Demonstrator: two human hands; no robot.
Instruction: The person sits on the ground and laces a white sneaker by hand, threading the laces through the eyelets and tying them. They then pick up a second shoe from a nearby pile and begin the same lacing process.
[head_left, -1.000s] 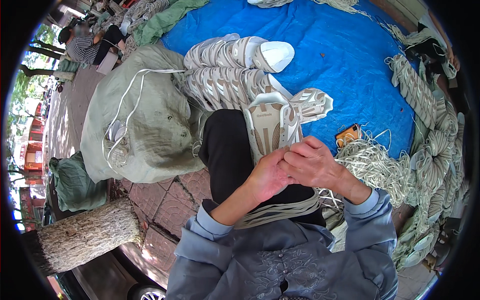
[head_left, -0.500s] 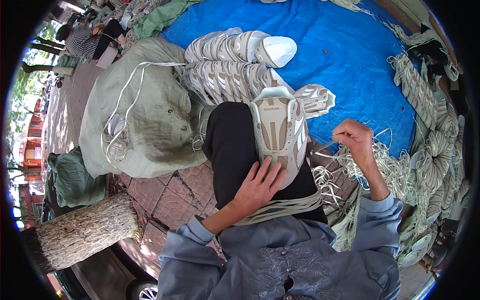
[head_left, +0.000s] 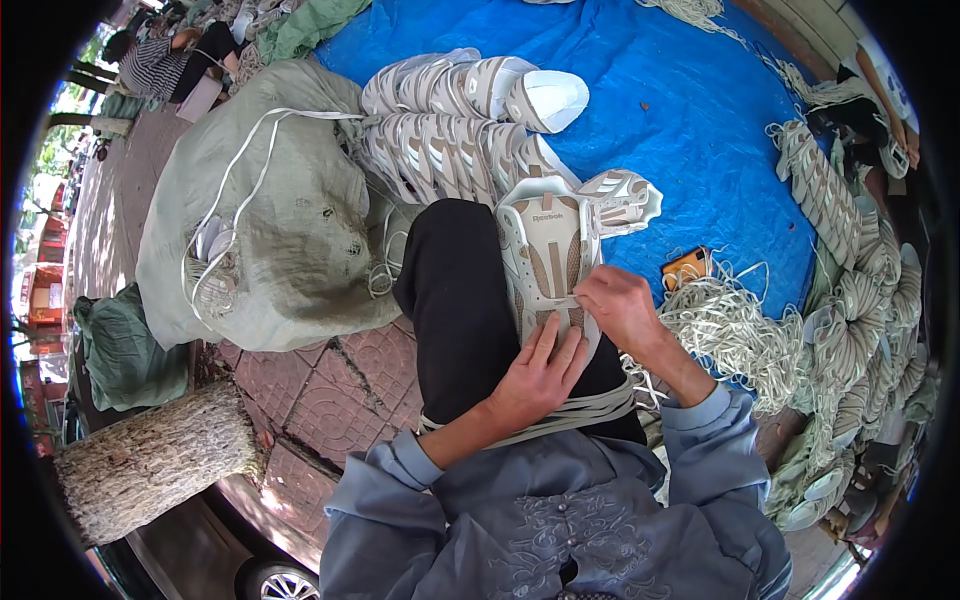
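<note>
A beige and white sneaker upper (head_left: 553, 240) lies on my lap, its toe end toward me. My left hand (head_left: 540, 372) rests on the toe part with its fingers stretched out flat. My right hand (head_left: 622, 308) is closed in a pinch at the lower eyelets, just above the left fingertips. A short stretch of pale shoelace (head_left: 557, 300) shows at its fingertips; the rest is hidden by the hand. Across my lap lies a bundle of flat pale laces (head_left: 530, 428).
Rows of similar uppers (head_left: 440, 155) lie on a blue tarp (head_left: 660, 120). To the right are a heap of loose laces (head_left: 735, 330), an orange phone-like object (head_left: 686, 268) and bundled uppers (head_left: 860, 330). A large sack (head_left: 270, 220) and a tree trunk (head_left: 160, 455) stand left. Other people are farther off.
My right hand has come left from beside the lace heap to the sneaker upper, uncovering the orange object. The left hand stays on the toe. The whole view has shifted slightly.
</note>
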